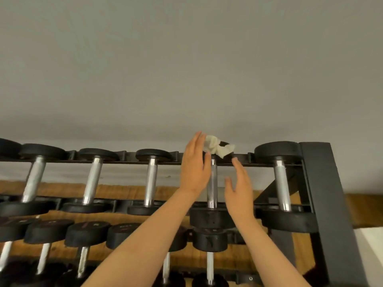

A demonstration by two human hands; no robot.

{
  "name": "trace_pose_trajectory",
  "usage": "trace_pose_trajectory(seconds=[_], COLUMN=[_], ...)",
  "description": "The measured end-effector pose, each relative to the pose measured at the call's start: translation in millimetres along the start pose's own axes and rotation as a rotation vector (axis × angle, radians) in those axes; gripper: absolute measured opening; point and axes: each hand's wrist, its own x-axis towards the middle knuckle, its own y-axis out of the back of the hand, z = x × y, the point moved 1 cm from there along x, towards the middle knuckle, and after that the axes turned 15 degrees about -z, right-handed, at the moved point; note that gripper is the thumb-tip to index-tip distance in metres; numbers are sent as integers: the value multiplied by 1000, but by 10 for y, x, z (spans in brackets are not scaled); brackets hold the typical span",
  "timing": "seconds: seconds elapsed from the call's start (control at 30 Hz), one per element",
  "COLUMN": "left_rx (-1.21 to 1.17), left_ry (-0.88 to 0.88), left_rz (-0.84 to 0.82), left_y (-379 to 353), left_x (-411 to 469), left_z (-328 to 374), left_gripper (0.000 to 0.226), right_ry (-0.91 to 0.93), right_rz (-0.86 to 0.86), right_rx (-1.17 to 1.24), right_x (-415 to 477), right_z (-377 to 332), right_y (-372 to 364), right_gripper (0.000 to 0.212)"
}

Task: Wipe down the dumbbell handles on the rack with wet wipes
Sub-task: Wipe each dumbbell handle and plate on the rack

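A black rack (323, 183) holds rows of black-headed dumbbells with chrome handles. A crumpled white wet wipe (219, 148) lies on the far head of the second dumbbell from the right in the top row. That dumbbell's handle (212, 183) runs between my two hands. My left hand (194, 164) is raised just left of the handle, its fingers straight and its fingertips beside the wipe. Just right of the handle is my right hand (238, 189), fingers straight and spread, holding nothing.
Other top-row dumbbell handles (151, 179) stand to the left and one (281, 183) to the right, by the rack's end post. A lower row of smaller dumbbells (209, 239) sits below my forearms. A grey wall lies behind, wooden flooring below.
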Motion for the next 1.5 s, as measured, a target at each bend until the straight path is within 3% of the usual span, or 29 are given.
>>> trace_pose_trajectory(seconds=[0.13, 0.27, 0.43, 0.57, 0.67, 0.8, 0.9, 1.1, 1.5], left_rx=[434, 649, 366, 383, 263, 148, 90, -231, -435], left_ry=[-290, -341, -46, -103, -79, -29, -62, 36, 215], left_rz=[-261, -340, -294, -312, -318, -327, -328, -293, -298], left_y=[-144, -222, -264, -273, -196, -305, -310, -354, -437], left_x=[172, 215, 184, 71, 285, -83, -17, -53, 119], left_z=[-129, -367, -259, -363, -406, -403, -535, -501, -783], left_gripper=[51, 59, 72, 74, 82, 97, 100, 109, 118], right_ry=[-147, -255, -244, -204, -216, -236, -265, -354, -382], right_rz=[32, 92, 168, 177, 190, 199, 176, 120, 107], right_rx=[23, -152, -270, -292, -296, -288, -263, -168, -84], right_x=[-292, -342, -318, -334, -328, -338, -336, -338, -329], right_z=[83, 85, 35, -18, -48, -45, 33, 136, 131], right_y=[-268, -539, -597, -575, -585, -570, -553, -454, -451], right_gripper=[51, 42, 35, 45, 43, 30, 36, 30, 26])
